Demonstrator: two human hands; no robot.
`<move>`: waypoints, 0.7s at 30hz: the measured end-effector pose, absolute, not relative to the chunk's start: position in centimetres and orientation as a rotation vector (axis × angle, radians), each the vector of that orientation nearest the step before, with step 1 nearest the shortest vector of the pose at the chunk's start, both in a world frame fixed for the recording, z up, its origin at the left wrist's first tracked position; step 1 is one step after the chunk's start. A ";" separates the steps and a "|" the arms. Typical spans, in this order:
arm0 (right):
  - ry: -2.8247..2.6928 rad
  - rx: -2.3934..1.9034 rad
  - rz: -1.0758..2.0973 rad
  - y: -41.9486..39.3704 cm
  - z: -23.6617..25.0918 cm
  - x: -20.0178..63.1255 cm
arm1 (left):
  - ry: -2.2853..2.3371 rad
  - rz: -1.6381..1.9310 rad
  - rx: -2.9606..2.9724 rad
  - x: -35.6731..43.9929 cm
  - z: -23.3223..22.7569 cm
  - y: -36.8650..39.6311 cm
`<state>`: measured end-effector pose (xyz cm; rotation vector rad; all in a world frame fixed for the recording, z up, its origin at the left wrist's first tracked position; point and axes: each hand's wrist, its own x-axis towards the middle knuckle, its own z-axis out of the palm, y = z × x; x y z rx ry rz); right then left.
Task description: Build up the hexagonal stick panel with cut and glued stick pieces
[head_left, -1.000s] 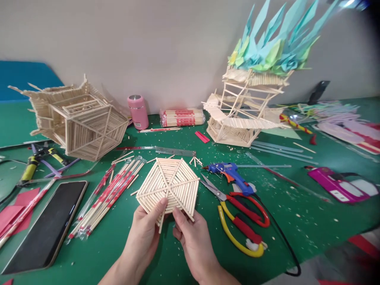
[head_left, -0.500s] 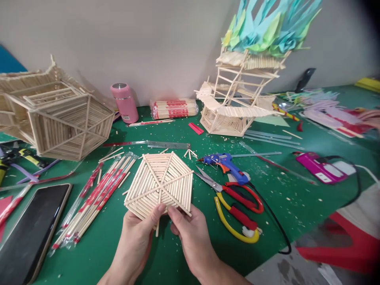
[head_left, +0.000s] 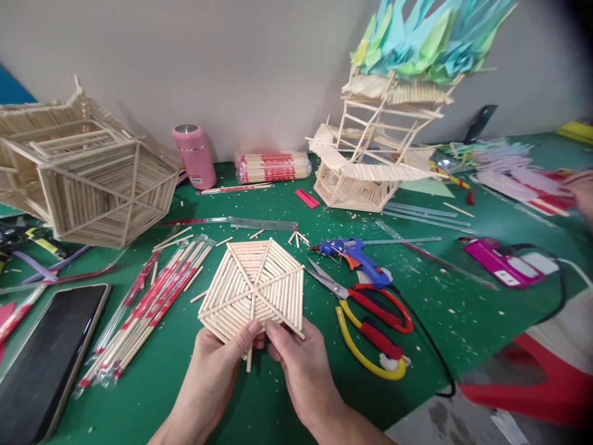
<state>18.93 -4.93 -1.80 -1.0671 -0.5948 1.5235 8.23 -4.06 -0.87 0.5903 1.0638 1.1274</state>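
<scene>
your left hand [head_left: 214, 364] and right hand [head_left: 301, 364] hold the stick hexagon [head_left: 254, 289] by its near edge, thumbs pinching on top. the hexagon sits just above the green table [head_left: 445, 309], left of the scissors [head_left: 365, 312]. wrapped chopsticks [head_left: 152, 303] lie left of the hexagon.

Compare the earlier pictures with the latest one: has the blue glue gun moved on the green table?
No. The blue glue gun lies just behind the red-handled scissors on the green table, as before; its shift in frame comes from the head camera moving.
</scene>
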 end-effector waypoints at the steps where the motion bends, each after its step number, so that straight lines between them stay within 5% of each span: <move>1: -0.600 -1.062 1.522 -4.9 -1.8 18.9 | 1.059 1.121 0.596 8.2 -0.9 -4.0; 21: -0.724 -1.063 1.468 -4.8 -1.1 19.4 | 1.094 1.214 0.566 8.3 -1.3 -4.6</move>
